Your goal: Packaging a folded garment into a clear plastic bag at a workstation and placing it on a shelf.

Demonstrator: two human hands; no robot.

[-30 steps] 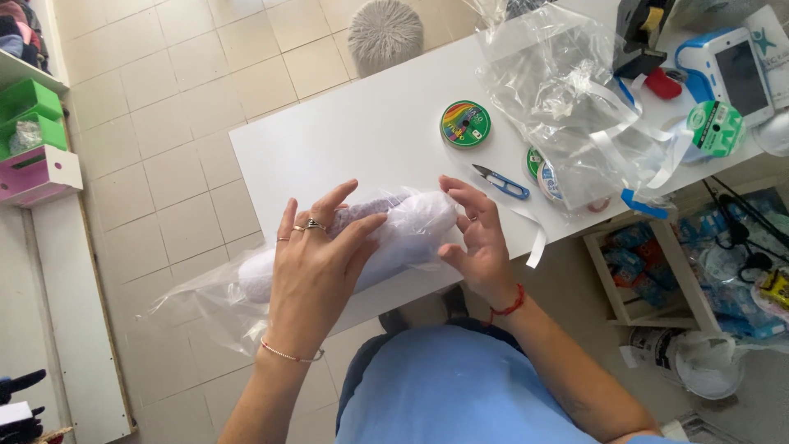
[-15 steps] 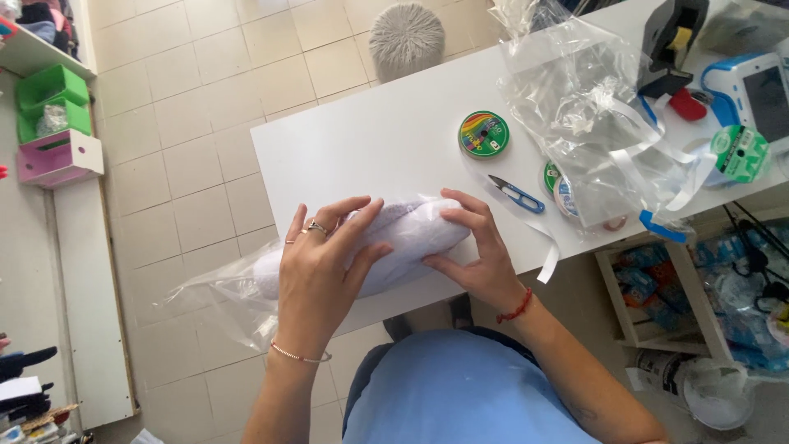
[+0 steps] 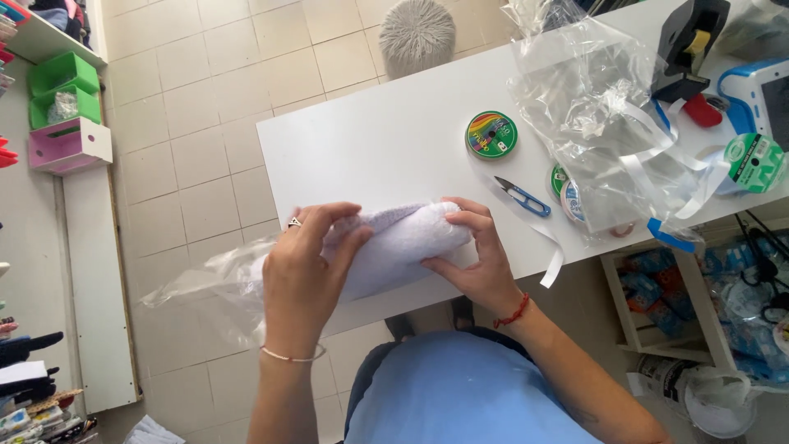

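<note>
White towel [image 3: 394,251] half in clear bag [image 3: 209,284] at desk [image 3: 370,140] edge | our left hand [image 3: 300,275] and right hand [image 3: 477,259] fingers clamped round it | risk: bag tearing, roll slipping off edge.

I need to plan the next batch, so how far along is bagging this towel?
Done: the lilac towel is rolled up. In hand: left hand and right hand grip the roll, its left end inside the clear plastic bag. Left: the right end is uncovered, and the bag is open and untied; white ribbon lies loose nearby.
</note>
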